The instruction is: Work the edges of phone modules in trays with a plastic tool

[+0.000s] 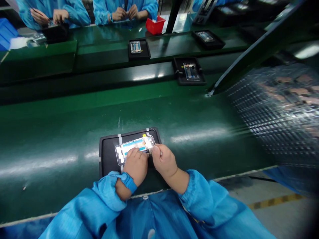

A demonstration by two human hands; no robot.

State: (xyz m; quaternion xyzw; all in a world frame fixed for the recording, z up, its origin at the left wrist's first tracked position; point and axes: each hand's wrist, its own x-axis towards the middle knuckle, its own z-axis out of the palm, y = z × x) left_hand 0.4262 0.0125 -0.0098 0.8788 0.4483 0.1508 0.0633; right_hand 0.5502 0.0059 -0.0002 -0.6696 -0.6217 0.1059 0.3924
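An opened phone body [132,146] with a pale rim, blue strips and a yellow tab lies slightly slanted over a black tray [107,154]. My left hand [136,166] has its bent fingers over the near edge of the phone body, gripping it; the thumb is mostly hidden. At the phone's right end, my right hand [164,161] is closed in a pinch close to the corner. Whatever sits between those fingertips is too small to make out.
Black trays with phone bodies stand farther back: one tray [178,77], another [146,54], a third [219,42]. A red bin [155,26] is near two people in blue sleeves. On the right, a green post [231,73] rises beside stacked clear plastic trays [281,106].
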